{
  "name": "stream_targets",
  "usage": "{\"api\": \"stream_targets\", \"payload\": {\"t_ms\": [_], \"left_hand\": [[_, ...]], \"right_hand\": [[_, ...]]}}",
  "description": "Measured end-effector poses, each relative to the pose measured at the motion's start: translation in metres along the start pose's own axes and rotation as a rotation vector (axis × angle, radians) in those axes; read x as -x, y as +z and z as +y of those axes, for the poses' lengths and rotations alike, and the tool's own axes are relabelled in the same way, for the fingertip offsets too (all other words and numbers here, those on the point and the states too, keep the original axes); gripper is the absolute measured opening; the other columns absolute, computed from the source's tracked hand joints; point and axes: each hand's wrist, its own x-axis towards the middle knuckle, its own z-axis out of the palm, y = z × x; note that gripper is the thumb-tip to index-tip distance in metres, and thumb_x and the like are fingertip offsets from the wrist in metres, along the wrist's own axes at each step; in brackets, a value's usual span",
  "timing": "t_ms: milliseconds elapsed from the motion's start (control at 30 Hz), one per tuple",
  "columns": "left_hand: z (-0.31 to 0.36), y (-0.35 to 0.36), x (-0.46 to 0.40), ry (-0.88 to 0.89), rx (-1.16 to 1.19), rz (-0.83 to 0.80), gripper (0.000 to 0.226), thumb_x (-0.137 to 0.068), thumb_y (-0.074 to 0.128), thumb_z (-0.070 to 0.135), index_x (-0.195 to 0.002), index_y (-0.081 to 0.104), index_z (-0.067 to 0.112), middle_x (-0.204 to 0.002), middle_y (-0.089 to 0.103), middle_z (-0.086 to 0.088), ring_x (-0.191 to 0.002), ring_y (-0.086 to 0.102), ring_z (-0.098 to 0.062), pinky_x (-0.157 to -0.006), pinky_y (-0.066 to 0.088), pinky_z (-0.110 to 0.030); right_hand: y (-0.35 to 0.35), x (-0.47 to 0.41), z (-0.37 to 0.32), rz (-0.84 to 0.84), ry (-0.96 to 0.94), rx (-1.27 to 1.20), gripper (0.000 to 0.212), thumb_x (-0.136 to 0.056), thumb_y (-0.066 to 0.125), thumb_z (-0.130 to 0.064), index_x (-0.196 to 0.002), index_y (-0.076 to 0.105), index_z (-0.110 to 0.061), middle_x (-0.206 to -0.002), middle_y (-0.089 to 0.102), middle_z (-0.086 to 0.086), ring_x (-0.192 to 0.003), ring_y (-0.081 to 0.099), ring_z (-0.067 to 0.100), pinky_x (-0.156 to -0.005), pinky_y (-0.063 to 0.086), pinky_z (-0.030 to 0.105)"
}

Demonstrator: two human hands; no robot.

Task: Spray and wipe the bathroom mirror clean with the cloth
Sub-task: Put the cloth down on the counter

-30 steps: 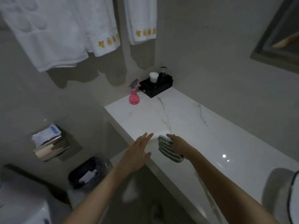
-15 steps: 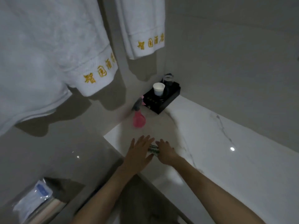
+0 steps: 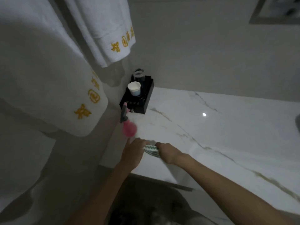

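A green-and-white zigzag cloth (image 3: 151,150) lies folded on the white marble counter (image 3: 219,135), near its left end. My right hand (image 3: 167,151) grips the cloth's right side. My left hand (image 3: 134,151) rests flat against its left side, fingers stretched toward the pink spray bottle (image 3: 129,127), which stands just beyond the fingertips with a dark trigger head. A corner of the framed mirror (image 3: 276,12) shows at the top right.
A black tray (image 3: 144,101) with a white cup (image 3: 134,89) and a glass (image 3: 139,73) stands in the counter's back left corner. White towels (image 3: 48,88) with gold embroidery hang close on the left, over the counter's end.
Both hands and the cloth have moved along the counter toward the spray bottle. The view has come closer to the corner and the towels.
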Motion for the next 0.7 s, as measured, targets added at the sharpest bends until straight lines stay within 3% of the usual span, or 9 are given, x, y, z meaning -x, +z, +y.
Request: {"api": "stream_targets", "payload": {"t_ms": [67,167,233,333,433,533,600,700], "left_hand": [[-0.008,-0.006,0.0,0.027,0.076,0.058,0.033,-0.087,0.06,0.001,-0.119,0.062,0.008,-0.116,0.063,-0.012,-0.108,0.058,-0.031,-0.098,0.042,-0.043],[-0.022,-0.014,-0.01,-0.063,0.102,0.038,0.033,-0.093,0.047,0.001,-0.121,0.061,0.011,-0.122,0.061,-0.009,-0.116,0.053,-0.026,-0.102,0.035,-0.035],[-0.032,-0.021,-0.015,0.01,0.055,0.087,0.029,-0.09,0.054,0.0,-0.116,0.063,0.009,-0.116,0.064,-0.012,-0.105,0.06,-0.027,-0.09,0.044,-0.032],[-0.06,-0.017,-0.013,0.094,-0.019,0.244,0.038,-0.071,0.072,-0.007,-0.108,0.068,0.001,-0.11,0.066,-0.019,-0.098,0.063,-0.037,-0.084,0.052,-0.044],[-0.08,-0.007,0.002,0.121,-0.066,0.3,0.034,-0.071,0.073,0.002,-0.105,0.07,0.004,-0.106,0.068,-0.014,-0.097,0.064,-0.032,-0.083,0.053,-0.045],[-0.098,0.024,0.026,0.109,-0.148,0.209,0.037,-0.065,0.071,-0.001,-0.099,0.072,0.01,-0.098,0.071,-0.007,-0.093,0.064,-0.028,-0.079,0.049,-0.039],[-0.107,0.045,0.046,0.079,-0.18,0.13,0.038,-0.067,0.054,0.007,-0.099,0.072,0.015,-0.098,0.071,-0.004,-0.095,0.062,-0.027,-0.085,0.041,-0.039],[-0.114,0.066,0.071,0.033,-0.183,0.048,0.048,-0.07,0.037,0.013,-0.103,0.072,0.018,-0.106,0.07,-0.001,-0.098,0.065,-0.027,-0.091,0.032,-0.04]], "right_hand": [[0.001,0.0,-0.01,-0.006,-0.015,-0.01,0.035,-0.099,0.041,-0.01,-0.133,0.043,-0.005,-0.128,0.056,0.018,-0.111,0.057,0.03,-0.09,0.043,0.03],[-0.007,-0.007,-0.024,0.048,-0.034,-0.004,0.032,-0.099,0.04,-0.012,-0.129,0.047,-0.005,-0.127,0.056,0.019,-0.111,0.056,0.031,-0.086,0.04,0.028],[-0.011,-0.016,-0.031,0.126,-0.03,0.022,0.029,-0.097,0.04,-0.009,-0.123,0.051,-0.004,-0.124,0.057,0.02,-0.11,0.055,0.032,-0.086,0.042,0.032],[-0.004,-0.029,-0.041,0.25,-0.043,0.01,0.033,-0.094,0.042,-0.005,-0.126,0.053,-0.006,-0.124,0.057,0.018,-0.113,0.054,0.033,-0.088,0.042,0.035],[0.023,-0.035,-0.049,0.372,-0.087,0.105,0.047,-0.093,0.044,-0.004,-0.14,0.04,-0.008,-0.141,0.046,0.014,-0.13,0.041,0.028,-0.108,0.026,0.037],[0.072,-0.04,-0.051,0.297,-0.115,0.209,0.049,-0.099,0.038,-0.014,-0.147,0.028,-0.007,-0.151,0.033,0.014,-0.14,0.027,0.026,-0.116,0.011,0.04],[0.104,-0.041,-0.049,0.218,-0.109,0.282,0.05,-0.1,0.036,-0.017,-0.148,0.025,-0.005,-0.153,0.029,0.016,-0.142,0.023,0.027,-0.117,0.006,0.04],[0.134,-0.037,-0.045,0.135,-0.084,0.38,0.059,-0.101,0.033,-0.015,-0.151,0.004,-0.002,-0.159,0.003,0.017,-0.147,0.003,0.028,-0.117,-0.002,0.045]]}}
